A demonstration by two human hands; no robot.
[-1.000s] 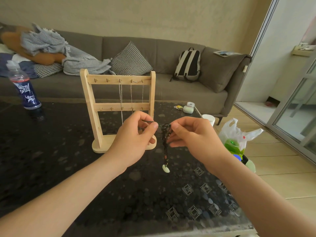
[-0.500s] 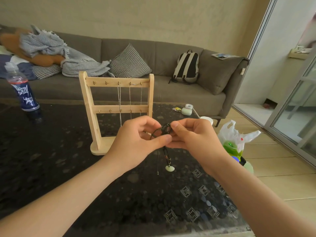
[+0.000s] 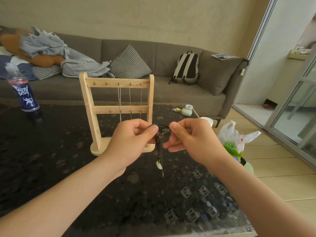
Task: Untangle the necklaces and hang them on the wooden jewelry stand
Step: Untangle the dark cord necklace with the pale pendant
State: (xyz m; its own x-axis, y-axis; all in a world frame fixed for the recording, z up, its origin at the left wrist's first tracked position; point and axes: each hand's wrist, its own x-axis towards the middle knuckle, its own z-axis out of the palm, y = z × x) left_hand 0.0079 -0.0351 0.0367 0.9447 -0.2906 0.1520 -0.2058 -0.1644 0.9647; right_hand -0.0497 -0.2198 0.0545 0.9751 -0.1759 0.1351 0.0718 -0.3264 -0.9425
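Necklace (image 3: 159,142), knotted black cord, pale oval pendant; left hand (image 3: 131,142), right hand (image 3: 191,139) pinching it.

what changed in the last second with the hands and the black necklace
The left hand and right hand closed together over the black cord necklace, then parted slightly again. A thin loose end now hangs beside the white pendant. Both hands keep their grip on the cord; the wooden stand and the chains hung on it are unchanged.

stand (image 3: 118,93) on table (image 3: 51,159), bottle (image 3: 24,93) left, sofa (image 3: 171,65) behind
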